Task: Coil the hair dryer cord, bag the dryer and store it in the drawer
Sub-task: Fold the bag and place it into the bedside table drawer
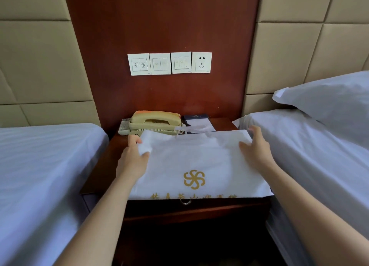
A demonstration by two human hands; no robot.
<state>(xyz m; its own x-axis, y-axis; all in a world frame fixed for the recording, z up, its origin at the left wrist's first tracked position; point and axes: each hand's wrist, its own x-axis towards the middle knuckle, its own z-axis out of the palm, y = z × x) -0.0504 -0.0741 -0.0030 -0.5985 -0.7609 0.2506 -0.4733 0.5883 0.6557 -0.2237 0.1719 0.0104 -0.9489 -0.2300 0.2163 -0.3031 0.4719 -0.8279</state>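
A white cloth bag [191, 160] with a gold pinwheel logo and gold lettering lies flat across the dark wooden nightstand [103, 164]. My left hand [133, 156] grips the bag's far left corner, fingers curled round the cloth. My right hand [255, 148] rests on the bag's far right corner with fingers spread and fairly straight. The drawer [191, 204] below the tabletop is closed; its metal ring handle [185, 202] shows just under the bag's front edge. No hair dryer or cord is visible.
A beige corded telephone [155, 122] and a remote [124, 127] stand at the back of the nightstand, beside a notepad [199, 124]. White beds flank it, left [44, 166] and right [309, 156]. Wall switches and a socket [201, 62] sit above.
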